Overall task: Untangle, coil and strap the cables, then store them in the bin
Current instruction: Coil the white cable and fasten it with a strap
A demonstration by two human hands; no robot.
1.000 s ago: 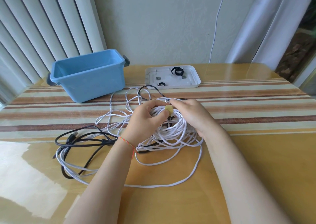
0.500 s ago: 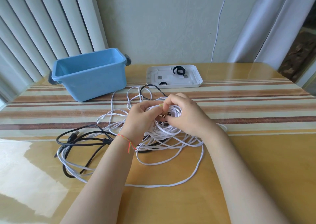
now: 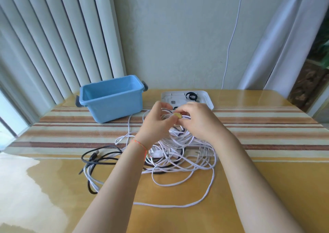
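Observation:
A tangle of white cable [image 3: 179,149] lies in loose loops at the middle of the table, mixed with a black cable [image 3: 101,157] that trails to the left. My left hand [image 3: 157,124] and my right hand [image 3: 199,122] are raised above the pile, each gripping strands of the white cable. Between the fingertips of both hands sits its small yellowish plug [image 3: 177,115]. The blue bin [image 3: 111,98] stands open at the back left, with nothing visible inside it.
A white tray [image 3: 207,99] holding black straps [image 3: 191,96] lies behind my hands at the back. A thin white cord [image 3: 231,37] hangs down the wall. Vertical blinds hang at the left, a curtain at the right. The table has a striped runner.
Both hands have lifted the white cable higher off the table and moved it away from me, toward the tray. The loops under my hands have been pulled up and shifted.

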